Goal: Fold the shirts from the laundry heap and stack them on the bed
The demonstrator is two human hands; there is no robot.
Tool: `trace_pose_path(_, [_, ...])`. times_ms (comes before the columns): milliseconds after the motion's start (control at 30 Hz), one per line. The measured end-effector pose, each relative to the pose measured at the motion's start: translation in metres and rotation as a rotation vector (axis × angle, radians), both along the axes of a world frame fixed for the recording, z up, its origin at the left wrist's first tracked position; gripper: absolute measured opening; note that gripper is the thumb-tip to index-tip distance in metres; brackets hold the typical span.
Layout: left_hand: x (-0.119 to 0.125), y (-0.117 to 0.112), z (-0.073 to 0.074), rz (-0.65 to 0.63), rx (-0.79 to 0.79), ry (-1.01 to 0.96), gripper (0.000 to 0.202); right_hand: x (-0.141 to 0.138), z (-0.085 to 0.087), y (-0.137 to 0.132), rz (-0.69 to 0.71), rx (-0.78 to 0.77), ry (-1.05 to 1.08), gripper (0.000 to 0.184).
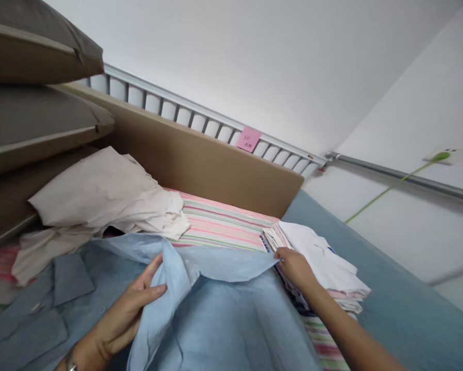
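A light blue shirt (231, 314) lies spread before me, its upper edge lifted between my two hands. My left hand (142, 293) grips a bunched fold of it, thumb on top and fingers behind the cloth. At the right, my right hand (293, 265) pinches a corner of the raised edge. On the left the garment shows a pocket flap and buttons. Beside my right hand sits a stack of folded clothes (324, 263), white on top. A crumpled cream garment (111, 196) lies beyond my left hand.
Striped cloth (223, 221) covers the surface beneath. Brown cushions (41, 113) are piled at the left, and a brown panel (200, 154) stands behind. A white radiator (169, 109) carries a pink note (249, 138). A pipe (401, 178) and a green cord (381, 193) run along the right wall.
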State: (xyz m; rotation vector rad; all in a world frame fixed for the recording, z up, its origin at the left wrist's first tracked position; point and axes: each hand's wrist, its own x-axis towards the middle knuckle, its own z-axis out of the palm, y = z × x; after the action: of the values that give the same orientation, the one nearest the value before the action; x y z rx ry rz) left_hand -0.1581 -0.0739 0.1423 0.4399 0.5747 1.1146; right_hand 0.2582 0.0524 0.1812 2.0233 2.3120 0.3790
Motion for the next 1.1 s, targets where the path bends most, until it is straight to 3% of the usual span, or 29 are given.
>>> trace_pose_path(133, [0.011, -0.027, 0.010, -0.048, -0.045, -0.021, 0.090, 0.009, -0.020, -0.037, -0.040, -0.004, 0.024, 0.027])
trace_pose_path(300, [0.028, -0.056, -0.004, 0.065, -0.111, -0.022, 0.096, 0.007, -0.051, -0.060, -0.058, -0.051, 0.050, 0.027])
trace_pose_path(400, [0.027, -0.067, -0.010, 0.091, -0.073, -0.014, 0.098, 0.007, -0.046, -0.064, -0.080, -0.036, 0.055, 0.027])
trace_pose_path(533, [0.025, -0.078, -0.004, 0.075, -0.069, -0.065, 0.097, 0.008, -0.026, -0.069, -0.100, -0.011, 0.045, 0.026])
trace_pose_path(633, [0.029, -0.080, -0.004, 0.089, -0.098, -0.120, 0.097, 0.006, -0.025, -0.079, -0.116, -0.016, 0.029, 0.027])
trace_pose_path(800, [0.035, -0.071, -0.035, 0.179, -0.188, -0.025, 0.105, -0.001, -0.053, -0.101, -0.137, -0.106, -0.016, 0.027])
trace_pose_path(933, [0.034, -0.067, -0.061, 0.241, -0.165, 0.133, 0.096, -0.001, -0.079, -0.110, -0.132, -0.275, -0.001, 0.024])
trace_pose_path(1100, [0.029, -0.069, -0.068, 0.179, -0.107, 0.349, 0.077, -0.007, -0.082, -0.077, -0.027, -0.452, 0.169, 0.015])
